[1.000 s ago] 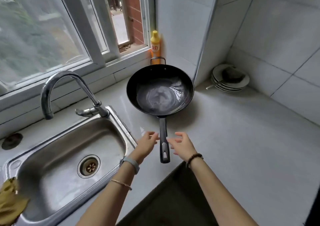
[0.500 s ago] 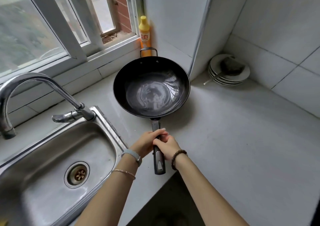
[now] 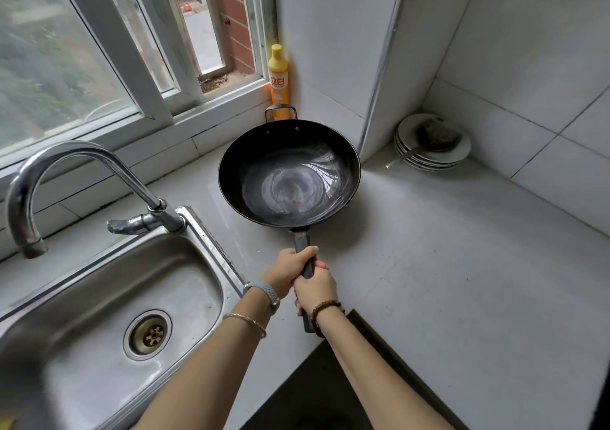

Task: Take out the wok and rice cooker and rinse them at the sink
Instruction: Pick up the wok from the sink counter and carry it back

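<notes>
When swung from counter's [image 3: 462,264] back edge to sink [image 3: 206,231], may clip tap [image 3: 82,155] or dip, gripped only at handle [image 3: 301,239] of wok [image 3: 290,178] by left hand [image 3: 290,266] and right hand [image 3: 315,290].

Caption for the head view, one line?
Left hand and right hand grip the wok by its handle, beside the sink.

Left grip [image 3: 289,266] sits just ahead of right grip [image 3: 316,290], touching it, both wrapped round the wok handle [image 3: 301,239].
</notes>
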